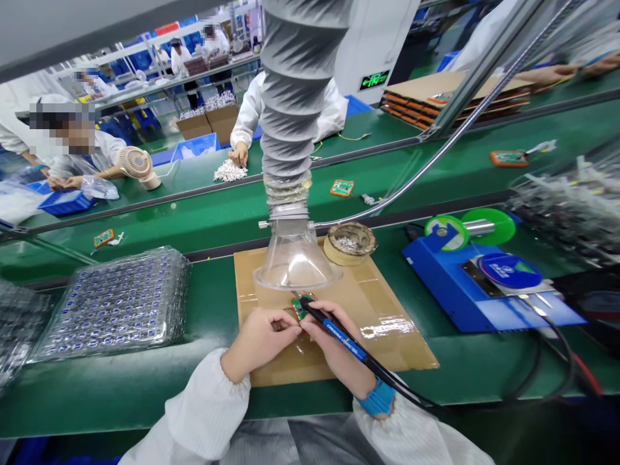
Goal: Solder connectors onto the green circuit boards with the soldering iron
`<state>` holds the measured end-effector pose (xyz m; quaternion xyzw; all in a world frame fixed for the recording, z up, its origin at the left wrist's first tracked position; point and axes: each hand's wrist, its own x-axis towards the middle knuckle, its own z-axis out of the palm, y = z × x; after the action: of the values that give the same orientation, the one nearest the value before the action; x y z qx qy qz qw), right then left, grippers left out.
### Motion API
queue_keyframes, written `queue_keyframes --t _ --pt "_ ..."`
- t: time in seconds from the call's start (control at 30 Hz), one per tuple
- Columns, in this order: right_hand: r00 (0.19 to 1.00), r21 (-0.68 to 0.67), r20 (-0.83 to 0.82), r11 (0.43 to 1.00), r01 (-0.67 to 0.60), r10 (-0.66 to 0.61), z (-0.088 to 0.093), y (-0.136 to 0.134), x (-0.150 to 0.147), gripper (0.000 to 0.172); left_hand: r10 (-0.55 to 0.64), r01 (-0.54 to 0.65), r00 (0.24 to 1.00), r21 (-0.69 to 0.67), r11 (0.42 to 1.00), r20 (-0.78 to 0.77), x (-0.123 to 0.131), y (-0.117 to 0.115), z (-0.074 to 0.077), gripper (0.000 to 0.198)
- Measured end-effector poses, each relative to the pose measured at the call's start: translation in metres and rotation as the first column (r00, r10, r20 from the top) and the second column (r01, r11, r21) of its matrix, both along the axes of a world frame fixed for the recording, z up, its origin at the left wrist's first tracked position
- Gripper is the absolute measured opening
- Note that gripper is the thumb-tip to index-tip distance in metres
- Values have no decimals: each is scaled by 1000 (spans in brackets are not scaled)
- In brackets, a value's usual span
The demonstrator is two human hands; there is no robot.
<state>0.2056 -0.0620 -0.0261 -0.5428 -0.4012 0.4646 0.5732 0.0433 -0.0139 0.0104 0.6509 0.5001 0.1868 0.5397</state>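
My right hand (334, 345) is closed around a blue and black soldering iron (339, 330), its tip down on a small green circuit board (301, 305). My left hand (259, 339) is pinched, fingertips at the board's left edge, holding something too small to name. Both rest on a brown cardboard mat (387, 323) taped to the green bench. A clear fume funnel (294, 258) on a grey ribbed hose (295, 97) hangs just above the board.
Stacked clear trays of small blue parts (113, 303) lie to the left. A blue soldering station (477, 284) with a green solder reel (462, 227) stands at the right, and a round tip-cleaner pot (349, 242) behind the mat. Other people work across the conveyor (194, 213).
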Motion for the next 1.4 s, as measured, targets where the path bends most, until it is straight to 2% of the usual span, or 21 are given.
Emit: queue_keyframes --t 0.17,0.23,0.3,0.43,0.53,0.63,0.77,1.1,1.4 --pt "998 16 5 997 70 -70 -5 3 3 30 -30 40 998 190 981 -54 3 10 -1 20" --pt "985 38 99 989 140 -144 -10 1 12 31 -23 58 992 283 957 -126 3 17 -6 17" --pt "954 66 225 979 191 -201 -15 -3 24 30 -14 77 980 314 946 -199 4 23 -13 17" --pt "884 141 396 968 208 -247 -28 -19 46 23 -10 85 965 279 956 -261 8 31 -22 18" --pt "876 198 394 957 214 -278 -38 -30 53 17 -17 89 965 265 960 -261 9 33 -21 20" --pt "882 220 416 965 141 -223 -44 -35 52 11 -31 106 960 259 960 -277 10 34 -20 20" --pt "857 250 478 965 75 -191 -40 -33 48 8 -57 137 953 258 957 -296 10 35 -22 19" --pt "827 277 525 959 59 -202 -26 -27 43 5 -96 157 954 200 967 -286 12 38 -19 19" --pt "796 312 559 948 56 -231 -25 -28 44 7 -108 168 950 188 968 -294 11 38 -19 19"
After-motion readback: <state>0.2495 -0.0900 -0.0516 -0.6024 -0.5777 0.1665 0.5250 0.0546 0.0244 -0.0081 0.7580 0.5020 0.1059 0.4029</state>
